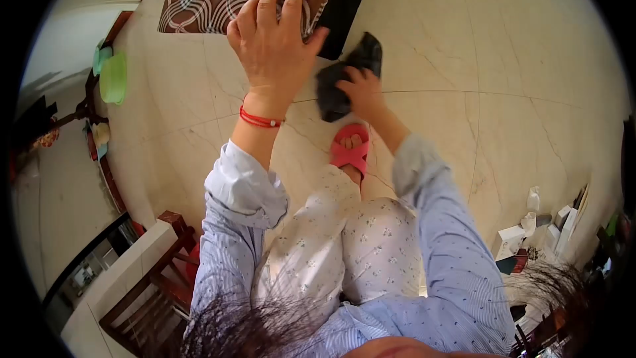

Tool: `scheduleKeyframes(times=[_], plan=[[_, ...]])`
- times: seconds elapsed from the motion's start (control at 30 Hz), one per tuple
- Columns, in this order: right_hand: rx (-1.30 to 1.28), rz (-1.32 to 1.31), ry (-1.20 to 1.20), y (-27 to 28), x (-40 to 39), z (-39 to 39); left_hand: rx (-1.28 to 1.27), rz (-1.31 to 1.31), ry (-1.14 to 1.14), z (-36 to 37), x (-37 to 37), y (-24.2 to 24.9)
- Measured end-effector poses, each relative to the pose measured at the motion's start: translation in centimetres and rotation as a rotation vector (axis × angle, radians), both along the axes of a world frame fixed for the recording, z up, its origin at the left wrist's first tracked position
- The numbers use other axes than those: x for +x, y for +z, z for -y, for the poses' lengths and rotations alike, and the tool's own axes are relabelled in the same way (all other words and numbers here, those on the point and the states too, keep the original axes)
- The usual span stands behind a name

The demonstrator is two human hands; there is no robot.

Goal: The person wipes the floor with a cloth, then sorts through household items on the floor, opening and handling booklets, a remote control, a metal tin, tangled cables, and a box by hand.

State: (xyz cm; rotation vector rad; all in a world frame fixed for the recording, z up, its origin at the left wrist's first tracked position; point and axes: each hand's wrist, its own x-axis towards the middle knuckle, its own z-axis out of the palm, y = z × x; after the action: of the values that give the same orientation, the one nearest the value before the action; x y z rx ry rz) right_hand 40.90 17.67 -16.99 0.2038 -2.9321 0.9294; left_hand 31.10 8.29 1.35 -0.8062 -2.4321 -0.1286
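My left hand (pixel 275 46) is stretched out with its fingers spread, over the near edge of a brown patterned cloth surface (pixel 205 0). It seems to rest on the cloth, though contact is hard to judge. A red string bracelet circles the wrist. My right hand (pixel 364 93) has its fingers curled on a soft-looking black bundle (pixel 334 93), held above the floor near my foot. Motion blurs the bundle, and its exact kind does not show. A black side panel (pixel 348 10) stands along the right of the patterned cloth.
My foot in a pink slipper (pixel 350 149) is on the tiled floor (pixel 530 93). Green basins (pixel 113 78) stand at the left, above a dark wooden chair (pixel 149 292). White boxes and loose items (pixel 510 242) lie at the lower right.
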Motion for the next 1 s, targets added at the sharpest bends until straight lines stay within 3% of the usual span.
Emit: scheduleKeyframes(times=[0.07,0.3,0.53,0.7,0.73,0.83,0.87,0.93,1.0], plan=[[-0.022,-0.148,-0.105,-1.3,2.3,-4.0,-0.051,-0.094,0.053,0.5,-0.7,-0.5],[0.114,-0.076,-0.403,-1.3,12.1,-15.8,-0.148,-0.103,0.056,7.2,-0.4,0.5],[0.146,-0.007,-0.551,-2.1,12.8,-16.8,-0.235,-0.147,0.113,24.2,-0.3,0.3],[0.167,0.086,-0.55,-2.1,12.4,-17.0,-0.509,-0.005,0.462,33.7,-0.2,1.6],[0.168,0.081,-0.55,-2.0,12.5,-17.1,-0.505,-0.009,0.463,34.4,0.1,2.2],[0.183,0.162,-0.564,-2.0,12.8,-17.2,-0.575,0.335,0.551,35.7,1.0,3.8],[0.18,0.159,-0.542,-1.9,12.5,-16.8,-0.567,0.34,0.531,36.3,1.0,4.2],[0.203,0.211,-0.527,-1.7,12.3,-16.7,-0.843,0.375,0.651,34.9,0.8,5.1],[0.207,0.292,-0.537,-1.1,11.8,-16.1,-0.856,0.343,0.807,30.8,0.3,6.3]])
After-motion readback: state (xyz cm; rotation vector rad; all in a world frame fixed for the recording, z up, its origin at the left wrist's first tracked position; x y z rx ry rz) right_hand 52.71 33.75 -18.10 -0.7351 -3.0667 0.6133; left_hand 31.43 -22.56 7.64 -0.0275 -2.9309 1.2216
